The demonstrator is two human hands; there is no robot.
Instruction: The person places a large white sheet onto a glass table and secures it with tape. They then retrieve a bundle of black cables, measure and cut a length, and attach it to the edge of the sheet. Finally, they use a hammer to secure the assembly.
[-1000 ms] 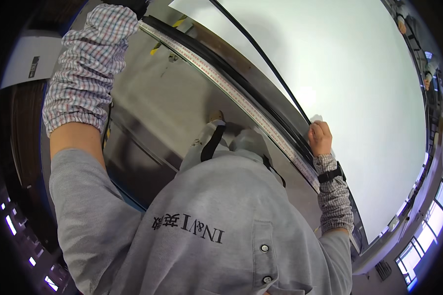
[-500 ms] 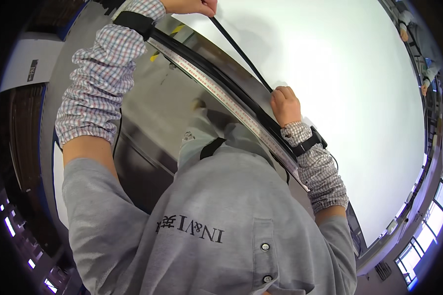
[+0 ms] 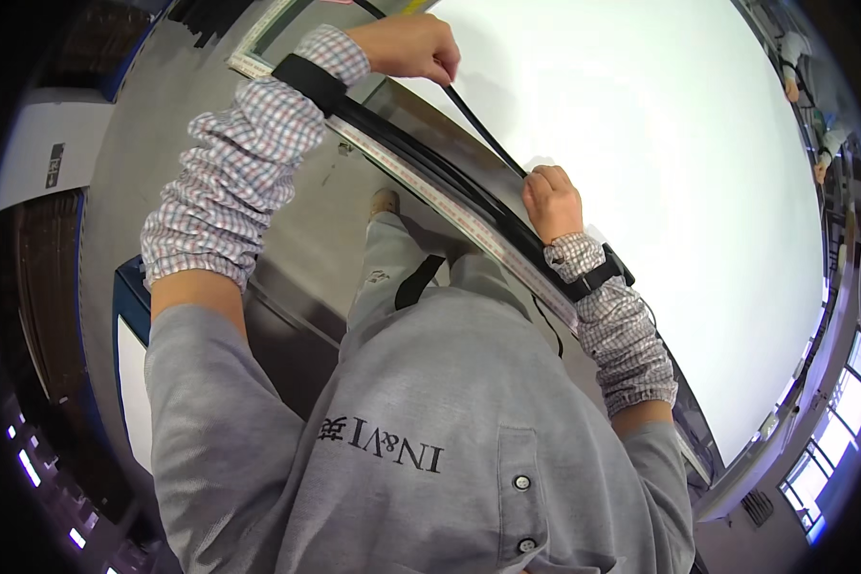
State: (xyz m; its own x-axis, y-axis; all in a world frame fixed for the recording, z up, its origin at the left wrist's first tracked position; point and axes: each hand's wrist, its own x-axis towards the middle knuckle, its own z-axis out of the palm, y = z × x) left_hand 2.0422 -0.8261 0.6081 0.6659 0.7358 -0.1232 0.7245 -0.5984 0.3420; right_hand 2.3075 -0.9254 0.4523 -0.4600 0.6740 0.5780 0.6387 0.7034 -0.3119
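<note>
A: ok so your left hand [image 3: 411, 46] is up near the top, fingertips pinched tight on that skinny black strip [image 3: 486, 135], right?

B: yep, and your right hand [image 3: 553, 203] has its fingers curled in on the same strip, lower down and further right. The bit between your hands runs pretty straight, slanting down to the right in front of the big white surface [image 3: 670, 210]. Can't tell if that stretch actually touches it.

A: what's the stuff closer to your body?

B: a bundle of dark lengths [image 3: 450, 177] along the near side, and right beside it a long pale band [image 3: 407, 172] with red markings. Both slant the same way as your strip.

A: and you've got checked sleeves [image 3: 230, 172] on both forearms, plus a black strap [image 3: 309, 84] round your left wrist and a matching one on the right.

B: also a co-worker's hand [image 3: 791, 91] way out at the right rim, well apart from yours. Too small to make out its grip.
</note>
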